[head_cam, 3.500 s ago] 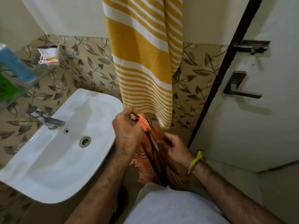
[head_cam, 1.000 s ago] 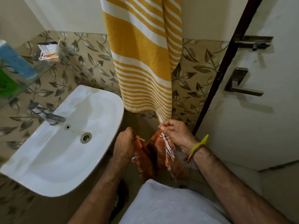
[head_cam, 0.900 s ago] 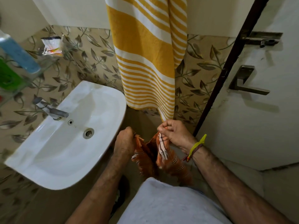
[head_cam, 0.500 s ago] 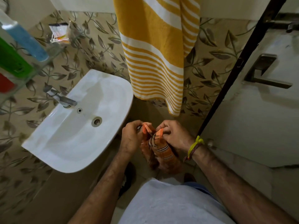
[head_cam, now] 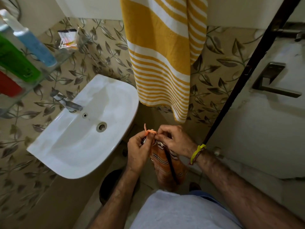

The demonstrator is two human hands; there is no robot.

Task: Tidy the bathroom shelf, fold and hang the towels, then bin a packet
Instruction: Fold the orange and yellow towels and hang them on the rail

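An orange striped towel (head_cam: 168,166) hangs folded lengthwise from both my hands in front of my waist. My left hand (head_cam: 139,151) and my right hand (head_cam: 175,141) pinch its fringed top corners together, touching each other. A yellow-and-white striped towel (head_cam: 161,52) hangs on the wall above them. On the glass shelf (head_cam: 54,66) at the left stand a blue bottle (head_cam: 33,45), a green bottle (head_cam: 14,58) and a red item (head_cam: 8,85). A small white packet (head_cam: 68,38) lies at the shelf's far end.
A white basin (head_cam: 85,129) with a metal tap (head_cam: 69,104) sits left of my hands. The white door (head_cam: 264,123) with its lever handle (head_cam: 274,83) stands close on the right. A dark round thing (head_cam: 110,184) lies on the floor below the basin.
My hands, apart and each holding a towel corner a second ago, have come together so the corners meet. The view has tilted downward.
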